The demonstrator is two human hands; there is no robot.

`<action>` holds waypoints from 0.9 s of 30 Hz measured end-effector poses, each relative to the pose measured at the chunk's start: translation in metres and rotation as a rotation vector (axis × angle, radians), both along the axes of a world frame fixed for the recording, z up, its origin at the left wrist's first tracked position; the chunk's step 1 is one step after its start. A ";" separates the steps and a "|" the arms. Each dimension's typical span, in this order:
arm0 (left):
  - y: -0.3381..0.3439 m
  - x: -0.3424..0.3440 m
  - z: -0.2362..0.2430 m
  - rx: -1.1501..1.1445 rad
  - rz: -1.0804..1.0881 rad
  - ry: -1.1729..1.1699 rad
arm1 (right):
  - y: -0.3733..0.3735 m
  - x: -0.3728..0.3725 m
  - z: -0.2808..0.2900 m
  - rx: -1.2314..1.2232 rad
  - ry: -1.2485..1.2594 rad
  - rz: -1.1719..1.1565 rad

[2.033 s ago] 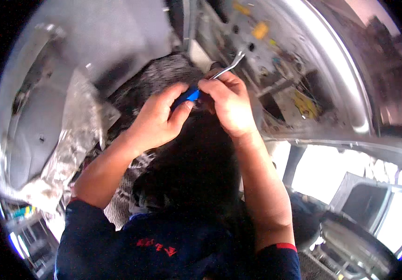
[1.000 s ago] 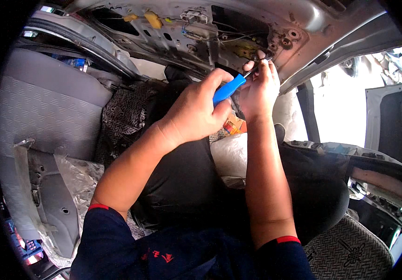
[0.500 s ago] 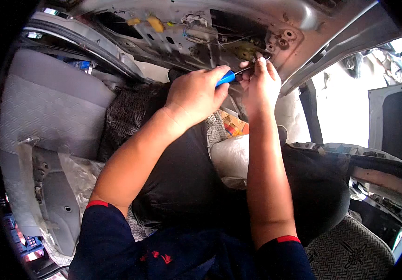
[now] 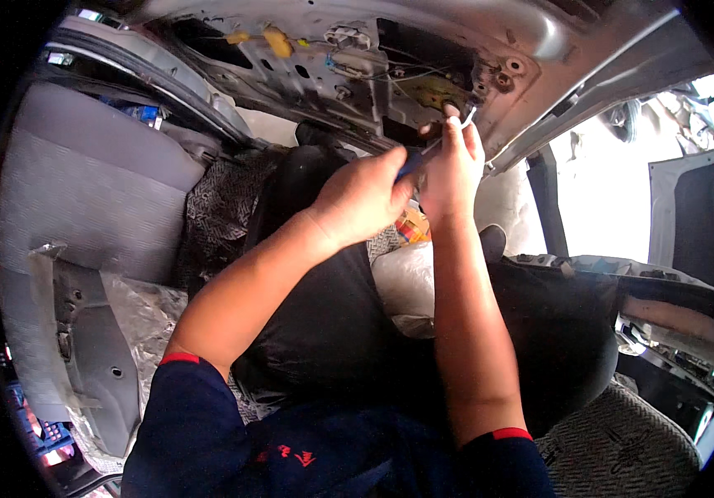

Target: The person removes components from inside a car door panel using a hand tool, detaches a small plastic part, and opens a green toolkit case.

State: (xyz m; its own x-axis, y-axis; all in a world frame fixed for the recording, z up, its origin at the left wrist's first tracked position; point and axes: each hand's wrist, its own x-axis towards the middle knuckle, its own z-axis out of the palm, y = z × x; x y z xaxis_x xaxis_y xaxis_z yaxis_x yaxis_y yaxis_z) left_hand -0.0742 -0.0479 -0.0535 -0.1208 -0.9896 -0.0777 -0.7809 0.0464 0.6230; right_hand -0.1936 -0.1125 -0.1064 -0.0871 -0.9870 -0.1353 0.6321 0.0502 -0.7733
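My left hand (image 4: 363,197) is closed around the blue handle of a screwdriver (image 4: 411,163), its shaft running up to the right toward my other hand. With fingers pinched together, my right hand (image 4: 448,176) holds a thin white piece (image 4: 470,116) that sticks out at its fingertips; its exact kind is too small to tell. Part of the shaft is blurred and hidden by the right hand. Both hands are just below the stripped inner side of a car door (image 4: 531,33), close to its dark cutouts and a bolt hole.
Wires and a yellow part (image 4: 277,41) show on the door metal. A grey car seat (image 4: 91,191) stands at left, with a loose grey trim panel (image 4: 104,357) on it. A white plastic bag (image 4: 406,282) lies between my legs. Another patterned seat (image 4: 622,440) is at lower right.
Both hands have come slightly lower and closer together, and the screwdriver handle has turned away and is less visible. The white piece at my right fingertips shows more clearly.
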 end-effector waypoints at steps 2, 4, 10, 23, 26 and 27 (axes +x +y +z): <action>0.001 0.000 0.000 0.029 -0.050 -0.053 | 0.002 0.005 -0.013 -0.006 0.069 -0.042; -0.003 0.009 -0.005 0.010 -0.139 -0.049 | 0.001 -0.001 -0.026 -0.009 0.121 0.032; -0.066 0.028 0.017 -0.589 -0.150 -0.028 | 0.020 0.009 -0.045 0.004 0.138 0.108; -0.191 0.013 0.029 -0.100 -0.540 -0.553 | 0.026 -0.018 -0.145 0.369 0.267 0.006; -0.193 -0.003 0.052 0.064 -0.543 -0.604 | 0.027 -0.021 -0.152 0.421 0.306 0.021; -0.198 -0.003 0.054 0.105 -0.571 -0.617 | 0.028 -0.018 -0.154 0.422 0.293 0.021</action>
